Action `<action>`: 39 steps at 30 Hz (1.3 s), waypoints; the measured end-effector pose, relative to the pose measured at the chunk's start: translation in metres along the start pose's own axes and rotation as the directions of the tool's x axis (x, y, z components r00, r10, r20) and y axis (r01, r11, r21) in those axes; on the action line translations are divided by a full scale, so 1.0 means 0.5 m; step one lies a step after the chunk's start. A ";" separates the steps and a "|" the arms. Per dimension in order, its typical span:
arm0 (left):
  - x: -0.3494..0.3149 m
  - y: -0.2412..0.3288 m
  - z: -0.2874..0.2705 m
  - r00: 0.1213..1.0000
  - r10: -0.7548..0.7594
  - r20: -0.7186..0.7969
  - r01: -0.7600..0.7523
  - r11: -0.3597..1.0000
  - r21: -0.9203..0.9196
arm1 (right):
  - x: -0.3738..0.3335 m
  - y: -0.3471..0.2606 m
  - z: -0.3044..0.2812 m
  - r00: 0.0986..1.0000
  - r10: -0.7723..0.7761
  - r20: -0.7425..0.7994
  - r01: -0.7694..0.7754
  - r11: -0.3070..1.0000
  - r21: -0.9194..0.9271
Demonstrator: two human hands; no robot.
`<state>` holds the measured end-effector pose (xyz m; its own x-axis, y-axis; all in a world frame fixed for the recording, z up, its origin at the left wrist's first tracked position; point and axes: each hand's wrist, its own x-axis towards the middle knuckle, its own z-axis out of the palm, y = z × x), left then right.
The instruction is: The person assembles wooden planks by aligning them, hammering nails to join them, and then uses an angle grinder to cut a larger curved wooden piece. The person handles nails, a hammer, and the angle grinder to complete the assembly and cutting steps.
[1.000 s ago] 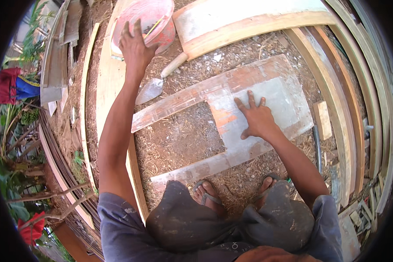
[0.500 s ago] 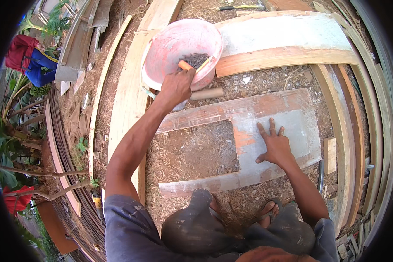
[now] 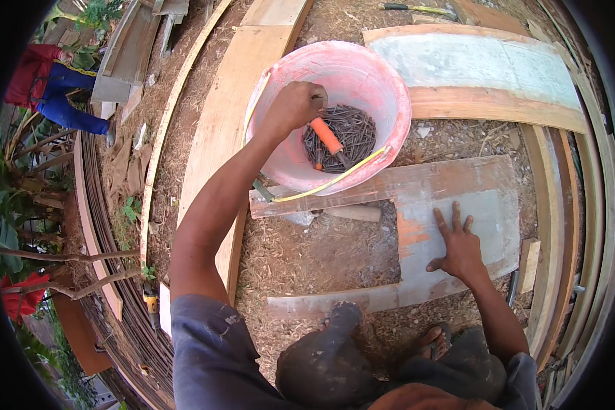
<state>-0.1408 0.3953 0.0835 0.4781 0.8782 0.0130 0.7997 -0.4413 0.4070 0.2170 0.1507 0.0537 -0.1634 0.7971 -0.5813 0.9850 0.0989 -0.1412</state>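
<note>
Over the left side of a pink-white plastic bucket [image 3: 383, 75], my left hand [image 3: 295, 108] is closed, its fingers curled down inside the rim. Whatever those fingers grip is hidden. Just below them an orange-handled tool [image 3: 326, 135] leans on a heap of dark nails [image 3: 359, 126] in the bucket. The bucket's yellow handle [image 3: 331, 184] hangs along its near side. My right hand [image 3: 458, 242] lies flat, fingers spread, on a U-shaped, grey-smeared wooden panel [image 3: 495, 205]. The bucket overlaps the panel's far left arm.
A tan cylindrical piece [image 3: 354, 213] lies within the panel's cutout. Behind stands a curved, white-coated wooden form [image 3: 471, 61]. Long planks [image 3: 215, 130] run along the left, and more boards [image 3: 550, 198] stack at right. Far left, a person in blue trousers [image 3: 65, 96] is nearby.
The bucket has come right and nearer, less tilted, with its nails now showing. My left hand is no longer around the orange handle. My right hand remains flat on the panel.
</note>
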 end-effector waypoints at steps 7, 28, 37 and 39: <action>0.132 -0.102 0.220 0.893 0.263 0.366 -0.378 0.879 0.290 | 0.002 0.005 0.008 0.999 -0.004 -0.040 0.004 1.000 -0.005; 0.053 0.086 -0.010 0.926 0.052 -0.374 -0.122 0.978 -0.168 | 0.000 0.013 0.018 0.996 -0.024 -0.088 0.024 1.000 -0.006; -0.142 0.435 0.250 0.968 -0.129 -0.216 -0.044 0.760 -0.648 | -0.001 0.016 0.012 0.997 -0.044 -0.067 0.043 0.999 -0.025; -0.144 0.436 0.332 0.978 -0.186 -0.098 0.063 0.704 -0.708 | -0.001 0.017 0.016 0.996 -0.048 -0.076 0.046 0.999 -0.030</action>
<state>0.0593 0.2052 0.0197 0.2830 0.9587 0.0270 0.3357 -0.1253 0.9336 0.2252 0.1465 0.0464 -0.2059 0.8342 -0.5116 0.9777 0.1530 -0.1439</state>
